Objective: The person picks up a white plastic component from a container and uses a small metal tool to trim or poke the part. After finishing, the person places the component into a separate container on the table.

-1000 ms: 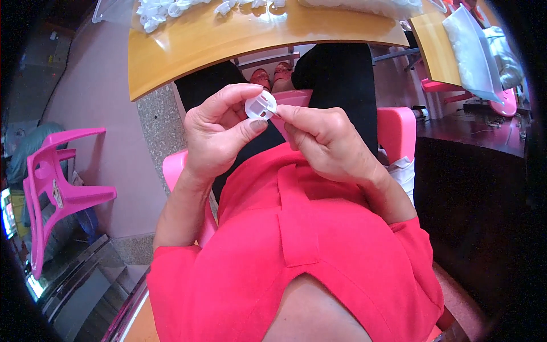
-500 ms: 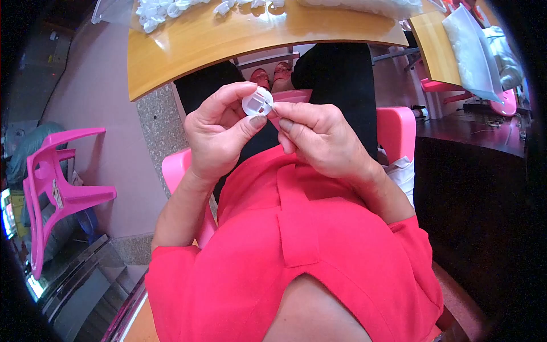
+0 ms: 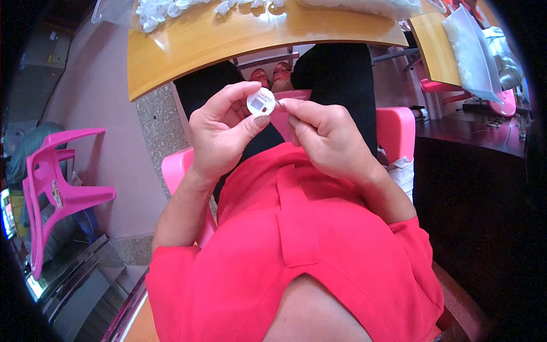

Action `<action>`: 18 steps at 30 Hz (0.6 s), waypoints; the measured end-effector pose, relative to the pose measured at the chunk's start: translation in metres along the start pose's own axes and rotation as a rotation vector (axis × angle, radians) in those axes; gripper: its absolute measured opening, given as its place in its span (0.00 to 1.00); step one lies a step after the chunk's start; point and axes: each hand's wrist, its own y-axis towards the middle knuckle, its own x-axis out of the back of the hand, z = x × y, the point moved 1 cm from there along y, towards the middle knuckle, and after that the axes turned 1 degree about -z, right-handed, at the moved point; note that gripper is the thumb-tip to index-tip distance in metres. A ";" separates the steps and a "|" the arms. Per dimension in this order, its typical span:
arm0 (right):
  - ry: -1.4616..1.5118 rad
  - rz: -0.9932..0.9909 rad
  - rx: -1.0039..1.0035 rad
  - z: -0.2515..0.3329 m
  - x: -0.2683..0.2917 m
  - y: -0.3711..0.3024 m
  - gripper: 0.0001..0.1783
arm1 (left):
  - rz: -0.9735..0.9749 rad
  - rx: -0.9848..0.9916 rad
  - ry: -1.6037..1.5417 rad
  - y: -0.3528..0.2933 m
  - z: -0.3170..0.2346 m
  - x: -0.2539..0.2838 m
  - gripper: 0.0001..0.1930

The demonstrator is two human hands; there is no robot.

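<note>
Above my lap, my left hand pinches a small round white plastic part by its rim, between thumb and bent fingers. The part has a square recess and a small slot near one side. Close by its right edge, the thumb and forefinger of my right hand are pressed together on something thin and dark, too small to make out. Its tip lies at the rim of the round part; whether it touches, I cannot tell.
A wooden table lies ahead, bearing a clear tray and many white plastic pieces. At right, a bag of white pieces leans on another table edge. A small pink chair stands at left.
The round part has shifted slightly right and turned a little in my left hand. My right hand has drawn slightly right, away from the part's face.
</note>
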 end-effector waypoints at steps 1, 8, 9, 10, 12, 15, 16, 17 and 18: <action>-0.129 -0.024 0.085 0.003 0.000 0.000 0.11 | -0.001 0.001 -0.014 0.000 0.000 0.000 0.21; -0.522 0.023 0.166 0.012 0.002 -0.001 0.04 | -0.008 0.017 -0.035 -0.002 0.002 -0.003 0.21; -0.522 0.022 0.165 0.012 0.002 0.000 0.04 | -0.007 0.017 -0.035 -0.003 0.002 -0.003 0.21; -0.546 0.030 0.165 0.011 0.002 0.000 0.05 | -0.003 0.018 -0.006 -0.003 0.001 -0.003 0.21; -0.570 0.037 0.164 0.010 0.003 0.000 0.06 | 0.002 0.019 0.023 -0.003 0.001 -0.003 0.20; -0.579 0.035 0.172 0.010 0.003 0.001 0.06 | 0.009 -0.003 0.058 -0.003 0.004 -0.002 0.20; -0.581 0.060 0.157 0.010 0.004 0.001 0.06 | 0.008 -0.002 0.063 -0.003 0.004 -0.003 0.20; -0.583 0.086 0.143 0.010 0.004 0.002 0.06 | 0.008 0.000 0.069 -0.004 0.004 -0.003 0.20; -0.583 0.085 0.143 0.011 0.005 0.002 0.06 | 0.009 0.000 0.070 -0.004 0.004 -0.003 0.20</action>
